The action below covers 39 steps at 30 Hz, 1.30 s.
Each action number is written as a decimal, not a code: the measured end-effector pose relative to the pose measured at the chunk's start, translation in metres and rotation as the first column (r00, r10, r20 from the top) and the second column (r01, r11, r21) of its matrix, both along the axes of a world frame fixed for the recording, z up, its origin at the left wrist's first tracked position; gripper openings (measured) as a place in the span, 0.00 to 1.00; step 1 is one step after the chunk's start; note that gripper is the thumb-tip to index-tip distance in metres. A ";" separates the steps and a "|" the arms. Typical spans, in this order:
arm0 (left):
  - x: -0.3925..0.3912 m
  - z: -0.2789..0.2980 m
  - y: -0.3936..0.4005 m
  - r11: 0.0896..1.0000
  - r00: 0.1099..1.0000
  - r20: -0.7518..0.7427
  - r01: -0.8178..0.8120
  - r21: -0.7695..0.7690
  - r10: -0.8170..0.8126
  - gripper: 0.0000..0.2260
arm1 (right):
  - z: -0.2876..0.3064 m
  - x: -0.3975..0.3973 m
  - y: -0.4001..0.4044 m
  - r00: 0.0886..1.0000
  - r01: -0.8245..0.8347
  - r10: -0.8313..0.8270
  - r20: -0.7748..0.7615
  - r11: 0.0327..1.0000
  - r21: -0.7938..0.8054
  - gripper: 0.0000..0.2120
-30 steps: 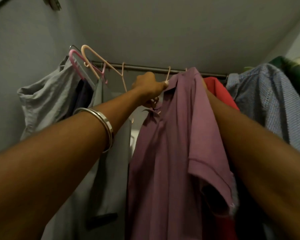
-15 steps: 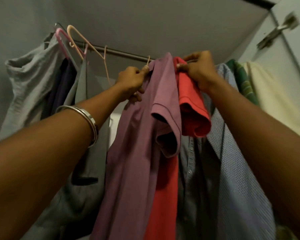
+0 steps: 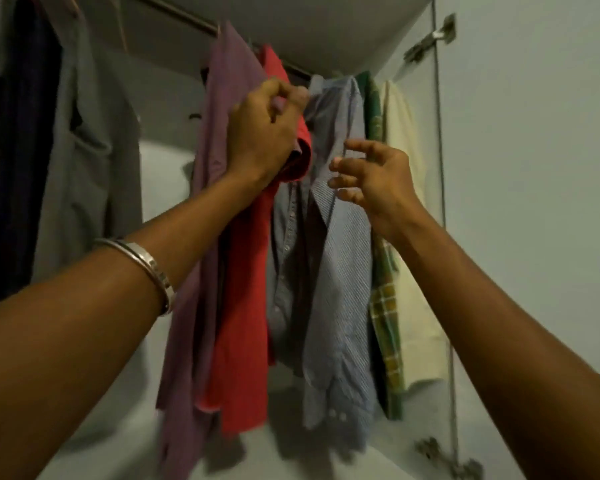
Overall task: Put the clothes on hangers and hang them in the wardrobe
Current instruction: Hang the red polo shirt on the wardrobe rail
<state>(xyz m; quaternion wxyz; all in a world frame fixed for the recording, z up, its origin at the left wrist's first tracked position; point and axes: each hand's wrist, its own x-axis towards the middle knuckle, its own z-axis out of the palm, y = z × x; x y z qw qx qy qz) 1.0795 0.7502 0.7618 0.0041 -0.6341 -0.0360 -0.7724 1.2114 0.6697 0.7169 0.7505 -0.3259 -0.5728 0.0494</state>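
Left hand [image 3: 262, 133] is curled into a fist and grips the cloth at the shoulder of the red shirt [image 3: 243, 306], just below the rail [image 3: 187, 15]; I judge that it holds the shirt steady, or slides it along the rail, so that the clothes sit in order. Right hand [image 3: 371, 174] hangs free with its fingers spread and a little bent, holding nothing, just in front of the blue striped shirt [image 3: 340, 271]; whether the fingertips touch the cloth I cannot tell. Purple shirt [image 3: 194, 237] hangs from the rail on the left of the red one, touching it. On the right of the blue shirt come a green checked shirt [image 3: 383, 306] and a cream garment [image 3: 413, 271], close against the wardrobe door [image 3: 534, 202]. Farther left along the rail hangs a grey garment [image 3: 84, 150], and between it and the purple shirt a stretch of rail is bare, so there is room to move things that way. On the right side the clothes are packed tightly, with little space left before the door edge.
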 end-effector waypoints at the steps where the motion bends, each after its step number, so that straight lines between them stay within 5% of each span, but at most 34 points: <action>1: 0.010 -0.014 -0.008 1.000 0.998 -0.053 0.011 -0.019 -0.012 0.10 | -0.012 0.003 -0.014 1.000 0.021 -0.021 -0.017 0.999 -0.024 0.15; 6: 0.074 -0.087 -0.050 0.945 0.943 -0.206 0.207 -0.253 -0.262 0.05 | -0.076 0.032 -0.101 0.981 0.147 -0.165 -0.101 0.975 -0.167 0.12; 13: 0.146 -0.223 -0.204 0.696 0.667 -0.352 0.357 -0.623 -0.657 0.05 | -0.195 0.076 -0.270 0.872 0.392 -0.462 -0.159 0.856 -0.337 0.09; 22: 0.192 -0.440 -0.509 0.283 -0.017 -0.293 0.208 -0.936 -0.956 0.05 | -0.388 0.057 -0.584 0.520 0.534 -0.782 -0.345 0.612 -0.583 0.06; 30: 0.165 -0.583 -0.742 0.238 -0.474 -0.196 -0.030 -0.971 -0.858 0.05 | -0.523 -0.031 -0.804 0.052 0.501 -0.933 -0.355 0.332 -0.799 0.05; 39: 0.135 -0.703 -0.889 0.452 -0.760 -0.269 -0.037 -0.891 -0.592 0.04 | -0.634 -0.117 -0.921 -0.427 0.364 -0.856 -0.293 0.134 -0.922 0.06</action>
